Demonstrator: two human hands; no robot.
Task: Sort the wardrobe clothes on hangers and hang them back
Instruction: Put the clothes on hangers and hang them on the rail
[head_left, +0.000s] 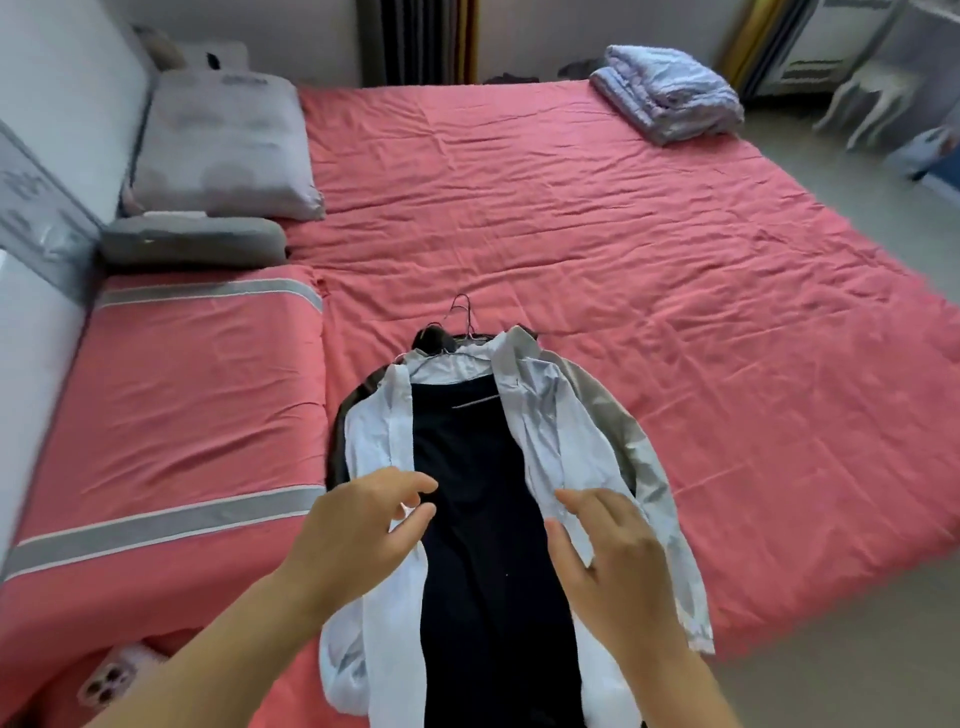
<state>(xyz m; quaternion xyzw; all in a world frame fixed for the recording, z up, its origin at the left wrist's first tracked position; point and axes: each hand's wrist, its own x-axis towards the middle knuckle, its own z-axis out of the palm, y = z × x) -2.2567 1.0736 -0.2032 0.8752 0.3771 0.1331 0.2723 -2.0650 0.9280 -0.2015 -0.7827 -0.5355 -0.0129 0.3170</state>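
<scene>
A white jacket (540, 415) lies unzipped on the pink bed (623, 260), on top of a dark garment (483, 499). Thin wire hangers (462, 317) poke out at the collars. My left hand (358, 525) pinches the jacket's left front edge between thumb and fingers. My right hand (608, 551) rests on the right front edge, its fingers loosely bent over the cloth; whether it grips the cloth is unclear. A grey sleeve (649, 467) trails to the right.
Two pillows (223, 140) and a grey cushion (192, 241) lie at the headboard. A pink pillow with grey stripes (171, 405) sits on the left. A folded blue blanket (670, 88) rests at the far corner. A phone (109, 680) lies at the lower left.
</scene>
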